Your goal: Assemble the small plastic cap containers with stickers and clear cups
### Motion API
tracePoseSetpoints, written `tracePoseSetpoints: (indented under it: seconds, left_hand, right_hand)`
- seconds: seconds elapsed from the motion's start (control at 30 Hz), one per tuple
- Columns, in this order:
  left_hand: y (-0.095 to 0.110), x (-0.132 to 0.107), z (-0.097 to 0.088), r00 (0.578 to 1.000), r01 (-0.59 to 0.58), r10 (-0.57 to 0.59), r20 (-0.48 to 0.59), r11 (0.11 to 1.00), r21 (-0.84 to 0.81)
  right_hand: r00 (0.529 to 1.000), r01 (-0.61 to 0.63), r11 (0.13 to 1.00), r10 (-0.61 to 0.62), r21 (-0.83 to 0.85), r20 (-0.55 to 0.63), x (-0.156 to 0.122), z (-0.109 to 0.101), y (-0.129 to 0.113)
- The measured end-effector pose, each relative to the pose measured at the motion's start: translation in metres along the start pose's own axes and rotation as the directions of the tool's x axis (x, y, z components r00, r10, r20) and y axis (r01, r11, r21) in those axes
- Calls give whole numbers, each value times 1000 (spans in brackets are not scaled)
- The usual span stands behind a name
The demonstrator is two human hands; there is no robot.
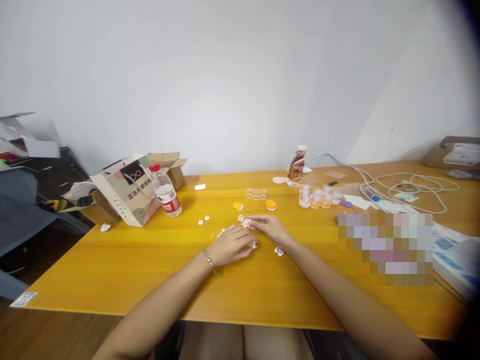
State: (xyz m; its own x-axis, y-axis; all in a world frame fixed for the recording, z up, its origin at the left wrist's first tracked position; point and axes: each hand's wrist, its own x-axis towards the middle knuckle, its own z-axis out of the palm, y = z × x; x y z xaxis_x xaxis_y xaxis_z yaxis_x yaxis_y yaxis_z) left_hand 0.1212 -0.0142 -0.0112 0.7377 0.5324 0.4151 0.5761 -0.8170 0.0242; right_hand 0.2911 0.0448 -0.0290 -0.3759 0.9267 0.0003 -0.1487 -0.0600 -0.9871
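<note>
My left hand (pixel 231 245) is closed, with a small white openwork plastic piece (pixel 254 244) at its fingertips. Just beyond it, my right hand (pixel 270 228) pinches another white plastic piece with a wheel-like pattern (pixel 246 223). A similar white piece (pixel 240 218) lies right behind that one. Near my right wrist rests one more wheel-patterned piece (pixel 278 251), untouched. Tiny white parts (pixel 221 233) sit partly hidden behind my left hand. Farther back are two yellow round parts (pixel 237 205) with white undersides and several clear rings (pixel 256 195).
Two small white parts (pixel 204 219) lie left of my hands. A red-capped water bottle (pixel 168 200) and paper bag (pixel 137 192) stand at left. Clear-and-orange containers (pixel 318 198) cluster at right, before a brown drink bottle (pixel 297 164). White cables (pixel 412 181) sprawl far right.
</note>
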Motion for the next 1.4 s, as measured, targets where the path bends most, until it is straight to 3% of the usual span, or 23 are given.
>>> tracePoseSetpoints:
  seconds: [0.13, 0.27, 0.7, 0.87, 1.07, 1.17, 1.27, 1.33, 1.4]
  left_hand:
    - [-12, -2, -6, 986, 115, -112, -124, 993, 14]
    - [-21, -3, -6, 967, 186, -181, -180, 982, 13]
    - [-23, -2, -7, 988, 118, -107, -113, 989, 92]
    - [-23, -2, -7, 986, 112, -97, -133, 987, 112]
    - [-22, -2, -7, 987, 104, -90, -136, 989, 106]
    - [-19, -1, -6, 980, 122, -118, -161, 992, 16]
    - [-15, 1, -4, 934, 215, -265, -238, 952, -217]
    - [-12, 3, -2, 864, 319, -442, -239, 850, -418]
    - [-12, 5, 2, 796, 403, -584, -160, 708, -580]
  right_hand:
    - [997, 26, 998, -21, -63, 74, -2, 1, 1]
    - [991, -26, 999, 28, -19, 131, -5, 4, -4]
    - [971, -134, 991, 128, 15, 203, -12, 7, -12]
    - [968, -151, 989, 148, -3, 205, -12, 7, -14]
    - [972, -100, 995, 100, -11, 212, -10, 7, -9]
    - [982, -70, 997, 75, -39, 176, -8, 7, -7]
    - [990, -52, 998, 56, -33, 130, -7, 7, -7]
    - [992, -54, 998, 55, -10, 113, -7, 8, -7]
    - [992, -59, 998, 57, 10, 117, -7, 9, -6]
